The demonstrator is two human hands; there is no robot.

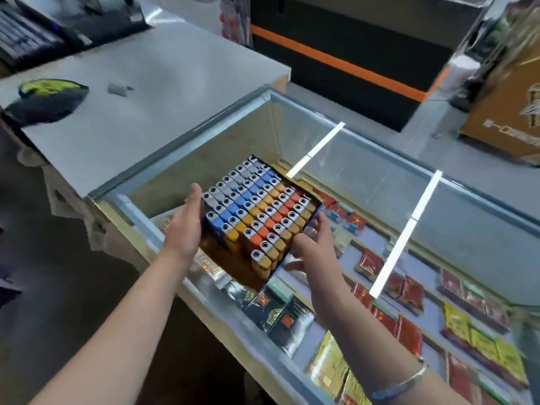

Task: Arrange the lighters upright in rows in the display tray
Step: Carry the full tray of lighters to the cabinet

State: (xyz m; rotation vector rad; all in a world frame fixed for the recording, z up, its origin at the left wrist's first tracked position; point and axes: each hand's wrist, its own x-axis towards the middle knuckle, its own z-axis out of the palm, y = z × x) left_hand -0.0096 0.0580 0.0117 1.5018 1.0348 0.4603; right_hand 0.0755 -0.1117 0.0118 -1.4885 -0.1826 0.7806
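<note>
Spanning the near and right part of the view, a glass display counter (365, 159) holds packs of cigarettes (406, 328) laid flat under its top pane; 2 white strips (400, 238) cross the glass from near to far. To the far left stands a grey countertop (140, 97), carrying a dark object with a yellow-green top (43, 100) at its left edge and a small grey item (118, 88) near the middle. A keyboard (20, 36) lies at the far left corner. An orange-striped black cabinet (344, 54) and a brown printed carton (508, 112) occupy the far right.

The display tray (216, 252) sits at the centre, above the left part of the glass counter, tilted toward the camera; whether it touches the glass cannot be told. The lighters (257, 211) stand upright inside it in diagonal rows of grey, blue, yellow and orange, metal caps facing up. The near-left corner of the tray shows a bare brown floor.

The left hand (184, 226) presses flat against the tray's left wall, fingers extended and together. The right hand (314, 247) grips the tray's right wall, fingers curled around its edge. A silver bracelet (409, 381) circles the right wrist.
</note>
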